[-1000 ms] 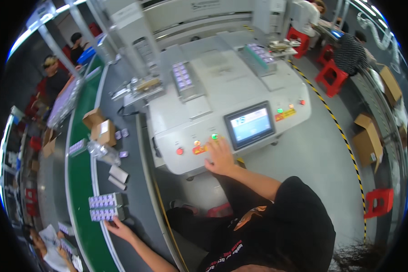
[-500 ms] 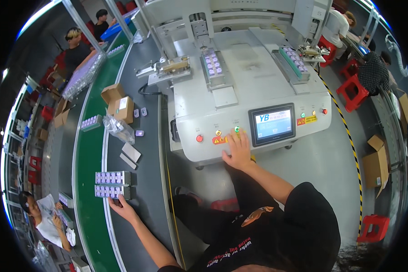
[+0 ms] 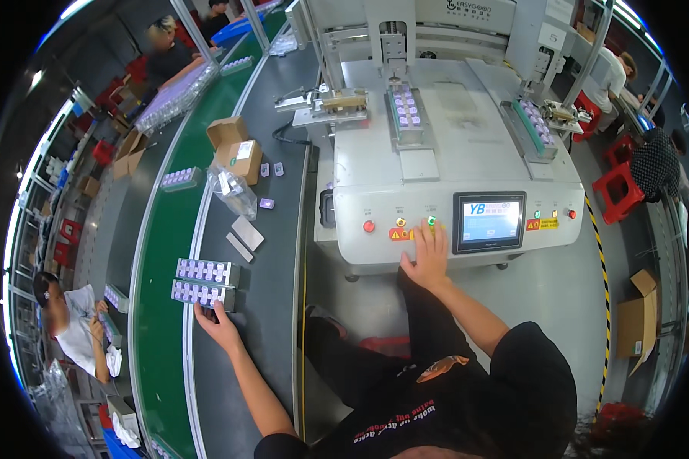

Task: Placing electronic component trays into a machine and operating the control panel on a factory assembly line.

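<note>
Our left hand (image 3: 219, 327), half-curled, touches the nearer tray (image 3: 230, 297), perhaps steadying it, grip unclear; our right hand (image 3: 428, 258), spread and empty, has the green button (image 3: 432, 220) in reach

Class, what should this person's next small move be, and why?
Probably press the round, green-lit button with the right hand, which is at it: a long grey metal tray of purple pieces sits on the white machine, and the left hand is away from it, at a similar tray.
</note>
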`<state>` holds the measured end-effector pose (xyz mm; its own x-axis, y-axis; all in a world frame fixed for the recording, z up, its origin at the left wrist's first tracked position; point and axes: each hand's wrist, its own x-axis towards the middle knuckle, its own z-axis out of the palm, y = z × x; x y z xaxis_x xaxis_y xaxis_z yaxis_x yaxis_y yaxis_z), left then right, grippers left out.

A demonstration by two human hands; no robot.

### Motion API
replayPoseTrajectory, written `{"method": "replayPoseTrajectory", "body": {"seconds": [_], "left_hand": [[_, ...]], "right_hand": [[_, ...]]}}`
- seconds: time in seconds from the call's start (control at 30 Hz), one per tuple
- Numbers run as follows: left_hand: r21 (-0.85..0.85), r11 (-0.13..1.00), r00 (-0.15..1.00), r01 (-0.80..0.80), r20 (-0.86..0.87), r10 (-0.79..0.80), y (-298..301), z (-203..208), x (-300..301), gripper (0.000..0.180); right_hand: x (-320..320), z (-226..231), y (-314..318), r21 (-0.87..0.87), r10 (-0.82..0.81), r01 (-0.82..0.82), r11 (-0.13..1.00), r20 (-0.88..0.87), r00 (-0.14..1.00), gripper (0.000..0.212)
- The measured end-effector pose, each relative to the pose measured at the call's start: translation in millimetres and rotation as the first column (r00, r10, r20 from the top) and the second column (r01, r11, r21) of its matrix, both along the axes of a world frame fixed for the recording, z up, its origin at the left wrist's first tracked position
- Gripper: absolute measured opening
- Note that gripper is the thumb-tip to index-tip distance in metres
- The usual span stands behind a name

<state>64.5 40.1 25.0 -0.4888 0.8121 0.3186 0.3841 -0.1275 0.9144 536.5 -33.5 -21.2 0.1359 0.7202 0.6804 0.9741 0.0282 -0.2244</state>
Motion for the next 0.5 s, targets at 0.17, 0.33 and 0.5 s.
{"method": "replayPoseTrajectory", "body": {"seconds": [0.17, 0.33, 0.5], "left_hand": [[0.053, 0.998, 0.997, 0.028, -0.077, -0.024, 12.4, -12.8, -4.9, 0.056], [0.062, 0.998, 0.993, -0.004, -0.115, 0.011, 12.8, -20.0, -39.0, 0.053], [0.039, 0.999, 0.990, -0.019, -0.140, 0.024, 18.0, -17.3, -28.3, 0.054]], "right_hand": [[8.1, 5.2, -4.6, -0.077, -0.028, 0.026, 0.997, -0.028, 0.999, 0.066], [-4.1, -7.4, 5.8, -0.031, 0.022, -0.025, 0.999, -0.084, 0.996, 0.063], [0.6, 1.9, -1.0, 0.042, -0.006, 0.009, 0.999, -0.057, 0.998, 0.061]]}}
